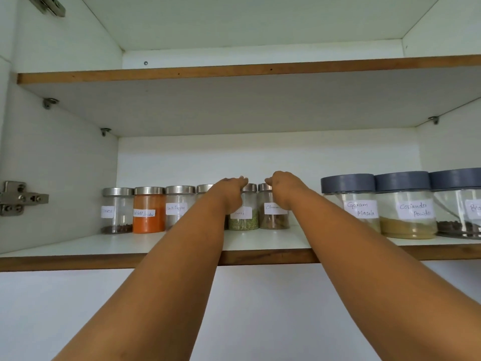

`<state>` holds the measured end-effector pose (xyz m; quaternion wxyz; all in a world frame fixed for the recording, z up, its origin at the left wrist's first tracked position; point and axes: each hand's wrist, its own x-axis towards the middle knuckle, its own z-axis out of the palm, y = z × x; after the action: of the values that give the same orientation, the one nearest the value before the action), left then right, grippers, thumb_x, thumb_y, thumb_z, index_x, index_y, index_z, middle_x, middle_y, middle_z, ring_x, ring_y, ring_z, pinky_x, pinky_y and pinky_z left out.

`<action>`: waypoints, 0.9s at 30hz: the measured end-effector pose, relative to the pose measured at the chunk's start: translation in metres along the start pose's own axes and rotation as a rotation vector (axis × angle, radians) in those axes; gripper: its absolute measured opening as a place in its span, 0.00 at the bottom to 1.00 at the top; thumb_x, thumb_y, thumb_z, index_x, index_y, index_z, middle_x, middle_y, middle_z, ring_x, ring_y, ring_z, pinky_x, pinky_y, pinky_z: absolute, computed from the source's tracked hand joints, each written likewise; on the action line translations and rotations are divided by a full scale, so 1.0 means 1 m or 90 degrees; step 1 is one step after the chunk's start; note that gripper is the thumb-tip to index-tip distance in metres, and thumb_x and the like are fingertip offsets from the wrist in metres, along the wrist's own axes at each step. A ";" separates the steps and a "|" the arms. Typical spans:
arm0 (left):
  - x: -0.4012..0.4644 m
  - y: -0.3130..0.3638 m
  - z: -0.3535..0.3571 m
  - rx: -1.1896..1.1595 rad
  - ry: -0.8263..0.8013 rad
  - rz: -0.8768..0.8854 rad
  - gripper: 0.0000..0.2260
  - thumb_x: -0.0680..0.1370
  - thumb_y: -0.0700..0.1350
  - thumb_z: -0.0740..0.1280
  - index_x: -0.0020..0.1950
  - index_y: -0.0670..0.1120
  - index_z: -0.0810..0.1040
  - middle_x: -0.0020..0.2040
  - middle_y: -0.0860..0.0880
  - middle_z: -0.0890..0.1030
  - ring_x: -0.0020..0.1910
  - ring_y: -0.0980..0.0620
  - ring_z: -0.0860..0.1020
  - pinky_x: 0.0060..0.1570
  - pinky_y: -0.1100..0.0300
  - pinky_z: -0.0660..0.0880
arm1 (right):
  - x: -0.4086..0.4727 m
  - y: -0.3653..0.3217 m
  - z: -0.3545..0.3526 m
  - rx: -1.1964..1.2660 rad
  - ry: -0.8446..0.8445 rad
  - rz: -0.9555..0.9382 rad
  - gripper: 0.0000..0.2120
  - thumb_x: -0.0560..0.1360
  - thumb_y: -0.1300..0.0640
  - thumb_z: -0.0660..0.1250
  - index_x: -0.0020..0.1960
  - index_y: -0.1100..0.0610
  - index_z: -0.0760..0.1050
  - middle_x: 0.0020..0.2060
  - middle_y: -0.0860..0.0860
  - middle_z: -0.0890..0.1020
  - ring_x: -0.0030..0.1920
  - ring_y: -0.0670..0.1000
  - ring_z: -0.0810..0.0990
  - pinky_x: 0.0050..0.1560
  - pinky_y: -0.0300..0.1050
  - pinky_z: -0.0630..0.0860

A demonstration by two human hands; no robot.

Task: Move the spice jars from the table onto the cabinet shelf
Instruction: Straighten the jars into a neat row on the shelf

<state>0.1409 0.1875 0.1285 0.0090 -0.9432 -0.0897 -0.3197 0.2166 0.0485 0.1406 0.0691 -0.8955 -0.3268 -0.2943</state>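
Several small glass spice jars with steel lids stand in a row on the lower cabinet shelf (104, 259): cloves (117, 212), orange chilli powder (148, 212), black pepper (177, 207), a jar mostly hidden behind my left wrist (205, 188), fennel (244, 221) and cinnamon (272, 221). Both arms reach up into the cabinet. My left hand (231, 188) lies over the top left of the fennel jar, fingers curled across its lid. My right hand (283, 185) curls over the cinnamon jar's lid. Both jars stand on the shelf.
Three larger jars with grey lids stand to the right: garam masala (359, 204), coriander powder (406, 212) and one cut off by the frame edge (460, 209). An upper shelf (234, 71) sits above. A door hinge (18, 198) juts from the left wall.
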 end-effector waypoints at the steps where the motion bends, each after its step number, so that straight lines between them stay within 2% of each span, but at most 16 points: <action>1: 0.000 0.001 0.000 0.005 -0.005 0.002 0.30 0.78 0.31 0.53 0.79 0.48 0.52 0.79 0.49 0.53 0.77 0.46 0.54 0.74 0.55 0.53 | -0.001 0.000 0.001 0.007 0.005 -0.003 0.27 0.76 0.71 0.61 0.75 0.61 0.64 0.71 0.57 0.68 0.70 0.56 0.68 0.68 0.46 0.68; 5: -0.003 0.008 -0.001 0.006 -0.032 0.009 0.32 0.77 0.30 0.53 0.79 0.46 0.48 0.80 0.48 0.47 0.78 0.47 0.49 0.76 0.53 0.50 | -0.004 0.004 0.003 0.018 0.019 -0.017 0.27 0.77 0.71 0.58 0.75 0.61 0.62 0.71 0.58 0.68 0.70 0.58 0.68 0.67 0.47 0.68; 8: -0.005 0.007 0.001 -0.002 -0.022 0.004 0.33 0.77 0.29 0.54 0.79 0.46 0.49 0.80 0.47 0.48 0.78 0.47 0.49 0.75 0.54 0.50 | -0.004 0.006 0.006 0.044 0.039 -0.015 0.28 0.77 0.71 0.59 0.76 0.61 0.60 0.69 0.59 0.69 0.68 0.58 0.70 0.65 0.46 0.69; 10: -0.005 0.006 -0.002 -0.013 0.015 -0.009 0.31 0.77 0.30 0.55 0.79 0.44 0.53 0.79 0.45 0.55 0.77 0.45 0.55 0.73 0.54 0.55 | -0.004 0.007 0.006 0.063 0.076 -0.013 0.24 0.76 0.71 0.59 0.72 0.62 0.64 0.64 0.58 0.71 0.64 0.58 0.73 0.56 0.44 0.70; 12: -0.004 0.005 -0.003 -0.014 0.069 -0.024 0.27 0.76 0.31 0.57 0.75 0.42 0.63 0.73 0.42 0.67 0.71 0.42 0.65 0.66 0.53 0.65 | -0.004 0.007 0.006 0.067 0.097 0.000 0.19 0.75 0.71 0.59 0.65 0.63 0.70 0.59 0.58 0.73 0.59 0.57 0.75 0.48 0.42 0.68; 14: -0.003 0.005 -0.003 -0.018 0.089 -0.033 0.22 0.74 0.31 0.58 0.67 0.41 0.72 0.63 0.41 0.75 0.62 0.42 0.72 0.55 0.54 0.71 | -0.005 0.007 0.007 0.065 0.097 0.001 0.19 0.74 0.71 0.60 0.64 0.62 0.70 0.59 0.58 0.74 0.58 0.56 0.75 0.47 0.42 0.67; 16: -0.002 0.005 -0.003 -0.014 0.087 -0.033 0.19 0.72 0.30 0.58 0.60 0.40 0.76 0.57 0.41 0.77 0.55 0.43 0.75 0.47 0.57 0.71 | -0.005 0.008 0.007 0.063 0.099 0.000 0.18 0.74 0.71 0.60 0.63 0.62 0.71 0.59 0.57 0.74 0.57 0.56 0.75 0.48 0.43 0.69; 22: 0.002 0.003 -0.005 -0.002 0.091 -0.023 0.20 0.73 0.29 0.59 0.62 0.39 0.77 0.60 0.40 0.78 0.57 0.44 0.75 0.57 0.54 0.73 | -0.003 0.008 -0.001 0.057 0.077 0.007 0.22 0.74 0.72 0.62 0.67 0.61 0.73 0.62 0.56 0.76 0.60 0.56 0.76 0.57 0.44 0.73; 27: 0.002 0.001 -0.003 -0.002 0.097 -0.014 0.20 0.73 0.31 0.60 0.63 0.41 0.76 0.59 0.41 0.78 0.59 0.43 0.74 0.56 0.54 0.73 | 0.000 0.009 0.004 0.059 0.077 0.003 0.23 0.74 0.71 0.62 0.67 0.60 0.72 0.63 0.56 0.74 0.61 0.56 0.75 0.56 0.44 0.72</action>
<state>0.1409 0.1865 0.1323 0.0106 -0.9150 -0.0989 -0.3910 0.2242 0.0424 0.1381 0.1307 -0.8728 -0.3330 -0.3321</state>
